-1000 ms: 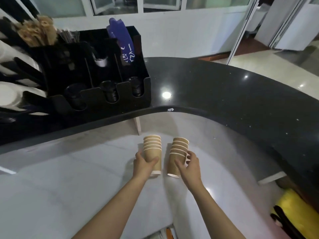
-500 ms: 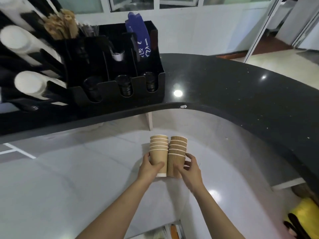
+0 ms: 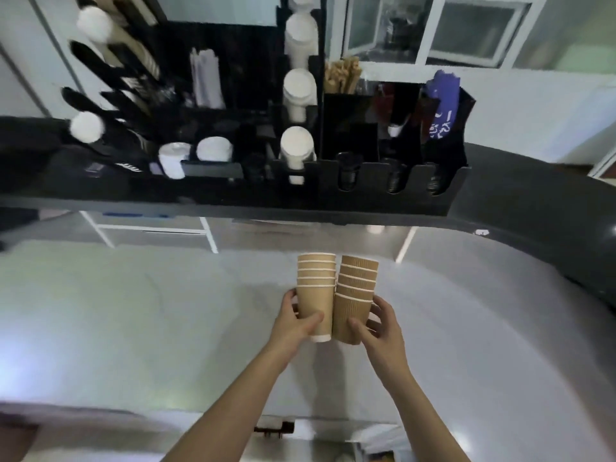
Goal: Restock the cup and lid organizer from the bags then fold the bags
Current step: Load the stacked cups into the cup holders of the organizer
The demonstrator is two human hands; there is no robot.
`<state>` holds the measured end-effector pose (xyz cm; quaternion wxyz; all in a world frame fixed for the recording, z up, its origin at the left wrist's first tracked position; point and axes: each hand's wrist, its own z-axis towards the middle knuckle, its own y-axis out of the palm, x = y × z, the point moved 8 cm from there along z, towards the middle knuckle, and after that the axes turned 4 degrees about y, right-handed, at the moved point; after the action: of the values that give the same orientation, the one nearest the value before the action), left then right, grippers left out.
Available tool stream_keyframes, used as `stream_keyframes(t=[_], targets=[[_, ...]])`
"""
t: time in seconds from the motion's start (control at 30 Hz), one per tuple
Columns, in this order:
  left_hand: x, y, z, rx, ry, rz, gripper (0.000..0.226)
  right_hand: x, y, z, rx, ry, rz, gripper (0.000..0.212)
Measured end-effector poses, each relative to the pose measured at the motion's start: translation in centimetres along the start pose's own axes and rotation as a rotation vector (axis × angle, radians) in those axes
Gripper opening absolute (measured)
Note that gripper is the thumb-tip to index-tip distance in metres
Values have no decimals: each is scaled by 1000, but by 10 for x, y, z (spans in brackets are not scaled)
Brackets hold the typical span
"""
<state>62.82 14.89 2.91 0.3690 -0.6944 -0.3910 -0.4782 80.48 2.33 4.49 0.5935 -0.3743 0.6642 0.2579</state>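
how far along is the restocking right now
Partly stocked: the black organizer on the dark counter already shows white cups in its slots. In hand: the left hand grips one brown cup stack, the right hand another, neither loaded yet. No bags are clearly visible, so folding progress cannot be judged.

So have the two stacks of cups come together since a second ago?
Yes. The left stack, held by the left hand, and the right stack, held by the right hand, now touch; earlier a gap of pale counter showed between them.
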Motion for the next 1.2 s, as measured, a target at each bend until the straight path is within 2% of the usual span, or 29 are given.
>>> stream_keyframes(t=[0.3, 0.5, 0.87, 1.1, 1.2], targets=[[14, -187, -69, 171, 122, -166, 69, -66, 175, -69, -205, -155, -2, 71], [26, -283, -98, 264, 197, -213, 71, -100, 260, -102, -279, -216, 1, 73], [40, -386, -96, 383, 246, -286, 76, -149, 369, -102, -401, -277, -9, 78], [86, -444, -63, 435, 343, -261, 65, -180, 431, -60, -399, -259, 121, 70], [109, -458, -40, 433, 375, -248, 64, -197, 448, -36, -413, -275, 157, 74]])
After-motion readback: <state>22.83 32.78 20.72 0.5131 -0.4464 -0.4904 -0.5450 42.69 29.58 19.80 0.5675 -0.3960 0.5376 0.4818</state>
